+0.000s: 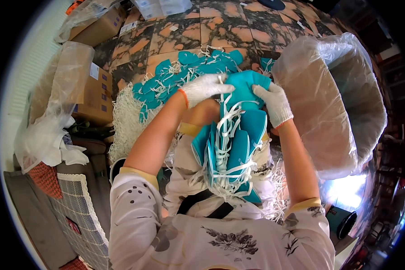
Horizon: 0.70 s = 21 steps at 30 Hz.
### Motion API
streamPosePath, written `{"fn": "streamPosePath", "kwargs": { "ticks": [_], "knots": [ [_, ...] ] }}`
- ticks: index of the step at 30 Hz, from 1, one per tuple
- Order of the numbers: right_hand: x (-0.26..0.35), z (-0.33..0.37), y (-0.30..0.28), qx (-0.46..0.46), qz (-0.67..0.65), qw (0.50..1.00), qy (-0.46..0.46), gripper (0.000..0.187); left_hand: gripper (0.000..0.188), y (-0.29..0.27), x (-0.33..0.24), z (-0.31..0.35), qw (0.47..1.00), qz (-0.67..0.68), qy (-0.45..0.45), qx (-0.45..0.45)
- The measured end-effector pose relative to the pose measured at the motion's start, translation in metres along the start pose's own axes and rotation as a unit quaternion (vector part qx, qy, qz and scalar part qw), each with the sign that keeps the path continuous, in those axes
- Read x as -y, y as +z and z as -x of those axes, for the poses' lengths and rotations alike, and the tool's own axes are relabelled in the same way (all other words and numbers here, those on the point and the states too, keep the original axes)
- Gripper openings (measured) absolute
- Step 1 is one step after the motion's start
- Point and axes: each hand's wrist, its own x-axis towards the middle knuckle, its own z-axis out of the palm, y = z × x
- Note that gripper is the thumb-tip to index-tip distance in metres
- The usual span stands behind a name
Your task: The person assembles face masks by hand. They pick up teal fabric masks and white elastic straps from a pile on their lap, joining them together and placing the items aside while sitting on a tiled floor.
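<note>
I hold a teal fabric piece (pixel 244 86) with white straps out in front of my knees. My left hand (pixel 203 89), in a white knit glove with an orange cuff, pinches its left edge near a strap. The gloved right hand (pixel 274 101) grips the right edge, thumb over the cloth. On my lap rests a bundle of similar teal pieces (pixel 238 153), stacked on edge, their white straps (pixel 224 139) tangled along the middle. Beyond my left hand, a loose heap of teal pieces (pixel 166 81) lies on the floor.
A large plastic-lined carton (pixel 310 94) stands close on my right. White cord (pixel 126 121) is piled at left. Cardboard boxes (pixel 96 90) under clear plastic and a sofa with a checked cover (pixel 74 198) are farther left. Marbled floor tiles (pixel 175 36) stretch ahead; a dark green bin (pixel 339 221) stands lower right.
</note>
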Motion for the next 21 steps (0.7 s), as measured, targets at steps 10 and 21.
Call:
{"fn": "streamPosePath", "kwargs": {
  "ticks": [10,21],
  "knots": [
    [0.067,0.081,0.028,-0.037,0.085,0.986,-0.137,0.038,0.048,-0.011,-0.089,0.082,0.910,0.170,0.229,-0.300],
    [0.062,0.137,0.033,-0.162,0.353,0.861,-0.330,0.015,0.041,-0.016,-0.137,0.180,0.841,0.269,0.442,-0.155]
  ]
}}
